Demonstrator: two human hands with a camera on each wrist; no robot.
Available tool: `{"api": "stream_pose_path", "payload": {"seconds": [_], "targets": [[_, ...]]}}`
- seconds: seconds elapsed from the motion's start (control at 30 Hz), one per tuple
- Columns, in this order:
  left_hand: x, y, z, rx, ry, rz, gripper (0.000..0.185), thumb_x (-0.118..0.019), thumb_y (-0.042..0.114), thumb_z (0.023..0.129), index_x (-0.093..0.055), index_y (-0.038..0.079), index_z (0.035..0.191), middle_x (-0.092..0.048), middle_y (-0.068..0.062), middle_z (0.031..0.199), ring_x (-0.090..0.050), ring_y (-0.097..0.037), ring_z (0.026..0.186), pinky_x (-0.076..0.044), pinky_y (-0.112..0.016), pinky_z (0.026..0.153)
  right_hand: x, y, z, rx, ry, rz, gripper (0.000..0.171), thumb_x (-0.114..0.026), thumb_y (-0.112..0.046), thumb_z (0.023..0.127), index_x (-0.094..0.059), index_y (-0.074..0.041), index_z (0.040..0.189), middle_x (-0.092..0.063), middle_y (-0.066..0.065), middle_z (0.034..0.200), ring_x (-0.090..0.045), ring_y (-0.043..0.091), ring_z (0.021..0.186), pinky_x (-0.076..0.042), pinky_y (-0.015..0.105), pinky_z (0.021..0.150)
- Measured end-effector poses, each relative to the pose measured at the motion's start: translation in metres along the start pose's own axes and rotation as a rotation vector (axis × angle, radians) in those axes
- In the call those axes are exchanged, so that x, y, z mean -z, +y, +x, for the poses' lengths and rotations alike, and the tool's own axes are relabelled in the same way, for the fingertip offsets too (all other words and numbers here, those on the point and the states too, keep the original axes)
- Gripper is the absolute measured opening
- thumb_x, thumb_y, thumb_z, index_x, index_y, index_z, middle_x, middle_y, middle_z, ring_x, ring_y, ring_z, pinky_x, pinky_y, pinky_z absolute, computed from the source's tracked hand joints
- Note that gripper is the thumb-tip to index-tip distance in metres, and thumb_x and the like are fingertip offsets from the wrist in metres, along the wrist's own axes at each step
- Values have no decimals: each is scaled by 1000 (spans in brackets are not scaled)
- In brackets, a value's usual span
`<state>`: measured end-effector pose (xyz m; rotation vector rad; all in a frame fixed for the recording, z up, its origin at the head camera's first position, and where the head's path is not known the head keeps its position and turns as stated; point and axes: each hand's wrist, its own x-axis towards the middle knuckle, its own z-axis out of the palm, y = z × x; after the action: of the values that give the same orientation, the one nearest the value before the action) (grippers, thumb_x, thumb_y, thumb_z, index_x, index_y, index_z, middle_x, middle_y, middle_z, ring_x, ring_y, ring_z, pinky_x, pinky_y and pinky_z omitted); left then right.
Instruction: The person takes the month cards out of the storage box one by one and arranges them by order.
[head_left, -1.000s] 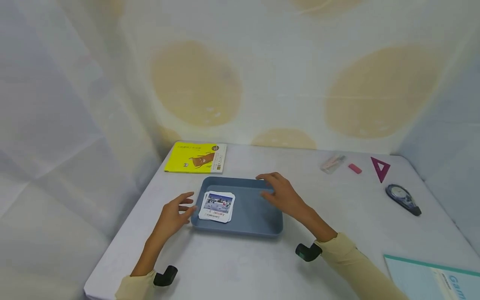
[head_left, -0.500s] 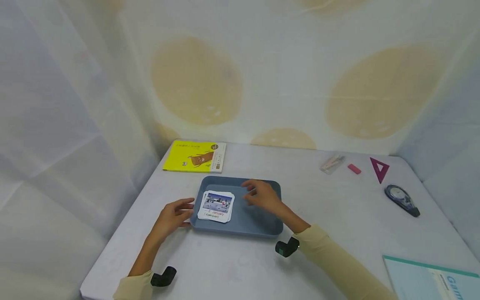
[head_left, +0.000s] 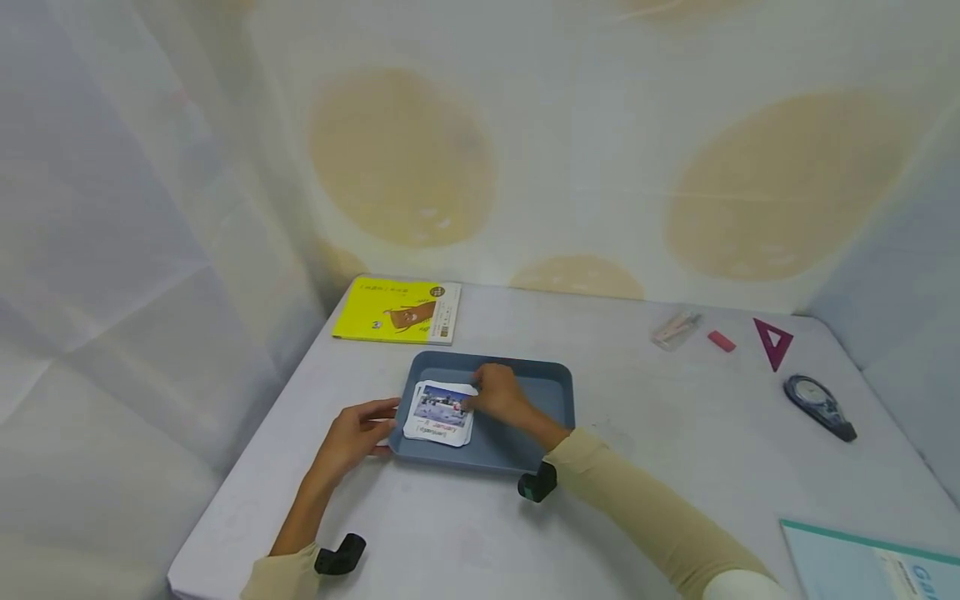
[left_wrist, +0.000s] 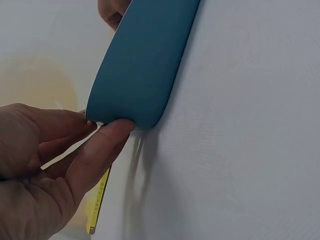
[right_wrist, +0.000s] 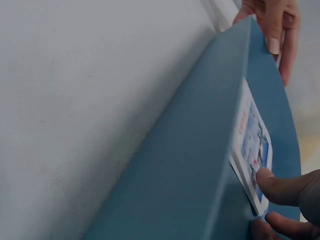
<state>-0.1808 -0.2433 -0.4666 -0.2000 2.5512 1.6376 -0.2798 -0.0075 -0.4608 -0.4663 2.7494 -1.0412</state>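
Observation:
A blue-grey tray (head_left: 547,392) lies on the white table with a small stack of picture cards (head_left: 431,427) in its left part. The top card shows a snowy photo above the word January. My left hand (head_left: 348,442) touches the tray's left end, thumb and fingertips against the outer wall (left_wrist: 130,85). Reaching over the tray, my right hand (head_left: 501,396) pinches the cards' right edge. In the right wrist view its thumb (right_wrist: 275,187) lies on the top card, with fingers at the stack's edge below. How many cards it grips cannot be told.
A yellow book (head_left: 393,312) lies behind the tray. To the right are a small clear packet (head_left: 677,329), a pink eraser (head_left: 722,341), a purple set square (head_left: 774,342) and a correction tape (head_left: 819,406). A pale blue booklet (head_left: 847,558) sits at the front right.
My right hand has moved left from the tray's right rear edge to the cards and pinches their edge. My left hand has come up against the tray's left end.

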Motion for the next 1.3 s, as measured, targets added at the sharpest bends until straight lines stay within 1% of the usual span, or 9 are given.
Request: {"api": "stream_pose_path", "payload": {"seconds": [0.2, 0.33, 0.4, 0.57, 0.7, 0.83, 1.0, 1.13, 1.3], "targets": [[-7, 4, -3, 0, -6, 5, 42, -64, 10, 90, -57, 10, 131, -60, -17, 121, -64, -28, 100, -59, -33, 66, 0, 6, -2, 93, 56, -12, 34, -82, -3, 69, -69, 5, 99, -67, 11, 89, -59, 20, 81, -53, 33, 69], [-9, 5, -4, 7, -3, 17, 42, -64, 10, 90, -57, 10, 131, -60, -17, 121, -64, -28, 101, -59, -33, 66, 3, 16, 0, 154, 127, -21, 28, -81, 0, 68, -72, 0, 95, -66, 6, 81, -56, 16, 75, -49, 28, 65], [-10, 5, -3, 11, -2, 24, 42, -64, 10, 90, -57, 11, 131, -60, -16, 122, -64, -28, 101, -59, -32, 66, 8, 17, -1, 156, 140, 7, 23, -79, 0, 70, -73, -2, 93, -66, 5, 79, -56, 14, 72, -49, 25, 61], [-9, 7, -1, 6, -11, 45, 42, -64, 11, 90, -57, 11, 132, -60, -16, 123, -64, -28, 102, -59, -32, 66, 39, 10, -11, 33, 91, 167, 18, -71, 1, 79, -73, -4, 97, -69, 7, 87, -64, 16, 70, -55, 23, 55], [-6, 8, 1, 5, -6, 56, 42, -63, 11, 91, -57, 11, 132, -59, -16, 123, -63, -28, 102, -59, -32, 66, 82, 16, -20, -42, 85, 215, 20, -67, -3, 84, -72, -7, 103, -66, 10, 99, -65, 19, 81, -58, 28, 62], [-3, 6, 0, 19, 8, 61, 42, -62, 11, 91, -56, 11, 132, -59, -16, 123, -63, -28, 103, -59, -33, 66, 132, 42, -28, -85, 111, 221, 22, -64, -5, 88, -69, -6, 109, -62, 14, 107, -64, 26, 90, -59, 36, 71], [3, 0, -6, 48, 21, 49, 42, -62, 12, 92, -56, 13, 133, -58, -15, 124, -62, -28, 104, -59, -33, 68, 180, 89, -39, -164, 113, 198, 25, -60, -5, 90, -65, -1, 114, -59, 20, 110, -64, 34, 91, -59, 36, 70], [11, -2, -11, 59, 41, 61, 42, -61, 13, 92, -56, 14, 133, -59, -14, 124, -62, -28, 104, -59, -33, 68, 193, 125, -48, -224, 94, 173, 28, -60, -6, 90, -63, 1, 117, -58, 23, 112, -63, 38, 93, -58, 38, 72], [21, -3, -15, 73, 55, 81, 43, -62, 12, 91, -55, 12, 134, -58, -16, 125, -62, -29, 105, -59, -33, 68, 176, 150, -49, -285, 22, 163, 27, -60, -5, 89, -64, 2, 115, -61, 22, 109, -63, 33, 89, -58, 37, 73]]}}
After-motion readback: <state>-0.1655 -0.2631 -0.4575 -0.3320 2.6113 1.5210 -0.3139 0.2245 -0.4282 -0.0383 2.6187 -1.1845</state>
